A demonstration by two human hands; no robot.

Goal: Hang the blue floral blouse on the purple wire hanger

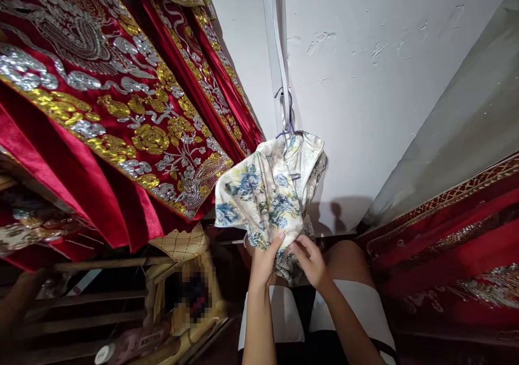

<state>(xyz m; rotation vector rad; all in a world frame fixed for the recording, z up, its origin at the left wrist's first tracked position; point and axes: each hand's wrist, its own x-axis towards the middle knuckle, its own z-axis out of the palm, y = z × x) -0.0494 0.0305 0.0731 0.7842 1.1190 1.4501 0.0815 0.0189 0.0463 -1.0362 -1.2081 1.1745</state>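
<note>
Cream satin garment printed with blue flowers (263,192), hung on a thin purple wire hanger (288,117) against the white plaster wall (385,84); left hand (265,259) and right hand (311,261) both pinch its lower edge, closed on the cloth. Slippery fabric probably wants a light, even pull (keeping the hook seated). Fingertips vanish among folds, and the hook's anchor is hard to make out.

At the centre, the cream silky garment (263,192) is printed with blue flowers and yellow-green leaves; the thin wire hanger (289,111) above it is purple. In the upper left, deep red satin robes (101,154) carry gold and silver floral embroidery. Below them, a tan cloth (180,243) shows diamond quilting. The wall (385,57) at upper right is plain white.
</note>
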